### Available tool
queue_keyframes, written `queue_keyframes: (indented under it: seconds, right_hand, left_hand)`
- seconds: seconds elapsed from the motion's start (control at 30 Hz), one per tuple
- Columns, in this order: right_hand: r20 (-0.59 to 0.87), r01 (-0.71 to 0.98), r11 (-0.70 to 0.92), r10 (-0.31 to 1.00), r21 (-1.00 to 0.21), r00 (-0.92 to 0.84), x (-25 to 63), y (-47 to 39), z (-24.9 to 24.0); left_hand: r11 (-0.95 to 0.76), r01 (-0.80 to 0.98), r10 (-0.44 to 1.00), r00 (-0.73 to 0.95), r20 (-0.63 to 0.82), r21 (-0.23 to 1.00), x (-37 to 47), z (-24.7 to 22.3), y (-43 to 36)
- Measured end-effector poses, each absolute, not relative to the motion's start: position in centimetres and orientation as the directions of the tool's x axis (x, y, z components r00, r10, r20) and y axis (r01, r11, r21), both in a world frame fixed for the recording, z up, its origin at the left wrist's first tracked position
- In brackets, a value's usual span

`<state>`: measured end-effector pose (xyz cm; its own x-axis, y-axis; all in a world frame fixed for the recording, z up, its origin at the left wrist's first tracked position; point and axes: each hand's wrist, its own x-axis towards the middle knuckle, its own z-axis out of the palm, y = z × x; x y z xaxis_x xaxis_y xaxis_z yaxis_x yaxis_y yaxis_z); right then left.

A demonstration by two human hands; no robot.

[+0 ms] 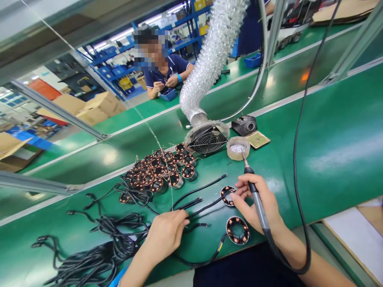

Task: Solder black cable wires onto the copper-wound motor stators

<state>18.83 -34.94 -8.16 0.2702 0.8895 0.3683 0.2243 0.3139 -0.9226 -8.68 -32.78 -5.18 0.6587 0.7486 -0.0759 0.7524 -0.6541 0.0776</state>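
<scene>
My right hand (267, 203) is closed around a soldering iron (259, 207), whose tip is at the rim of a round dish (238, 154) with silvery bits inside. The thumb and fingers of this hand are also by the end of a black cable (206, 207), over a motor stator (226, 200) with copper windings. Whether they pinch the cable is unclear. My left hand (166, 233) is closed on the same cable further back, fingertips partly hidden. Near the table's front edge lies another stator (228, 230), joined to a cable with coloured wires (221, 244).
Several stators (175, 180) stand grouped behind my left hand. Black cables (101, 247) are heaped at left. A fume fan (208, 139) on a foil duct (214, 48) stands behind the dish, beside an iron holder (244, 126). A co-worker (167, 73) sits across.
</scene>
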Motion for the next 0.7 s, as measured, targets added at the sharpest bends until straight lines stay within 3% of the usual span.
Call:
queue_keyframes:
  seconds: [0.2,0.37,0.43,0.5,0.57,0.7]
  right_hand:
    - [0.353,0.073,0.346,0.924,-0.935,0.15,18.7,-35.0,-7.9]
    - [0.417,0.078,0.411,0.905,-0.908,0.089,17.6,-35.3,-7.1]
    - [0.466,0.158,0.449,0.88,-0.88,0.094,17.1,-35.3,-6.8]
    - [0.508,0.283,0.46,0.853,-0.842,0.122,16.7,-35.2,-6.5]
    - [0.521,0.375,0.439,0.841,-0.816,0.147,16.5,-35.1,-6.3]
    - [0.511,0.431,0.395,0.838,-0.811,0.193,16.1,-34.9,-6.1]
  left_hand:
    - [-0.634,0.753,0.745,0.656,-0.119,0.176,-8.4,-4.6,-32.6]
    - [-0.515,0.63,0.804,0.591,0.071,0.581,-4.5,-2.8,-32.1]
    - [-0.363,0.486,0.803,0.596,0.002,0.795,-2.4,-2.8,-32.0]
    - [-0.097,0.341,0.804,0.581,-0.128,0.935,-0.7,-3.3,-32.1]
    - [0.105,0.217,0.825,0.526,-0.207,0.97,0.3,-4.1,-32.1]
    - [0.286,0.04,0.837,0.476,-0.27,0.957,1.3,-4.9,-31.6]
